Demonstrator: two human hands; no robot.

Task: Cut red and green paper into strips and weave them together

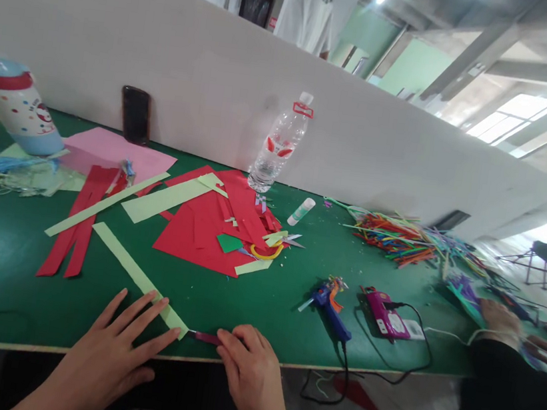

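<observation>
My left hand [121, 346] lies with its fingers spread across the near part of a pale green paper strip [120, 257] on the table. In my right hand [252, 370] is a slim tool with a purple handle [207, 338], pinched between thumb and fingers. Its thin metal tip touches or nearly touches the strip's near end; exact contact is too small to make out. Beyond my hands lie red paper sheets and scraps [184, 227], with another pale green strip [168, 198] on top. Yellow-handled scissors [267, 252] rest partly under scraps.
A glue gun [333, 310] and a magenta power strip [385, 314] with cords lie to the right. Behind stand a water bottle [278, 145], glue stick [301, 211], phone [135, 115] and tumbler [21, 111]. Colourful pipe cleaners [395, 238] are heaped there. A co-worker's hand [500, 322] is far right.
</observation>
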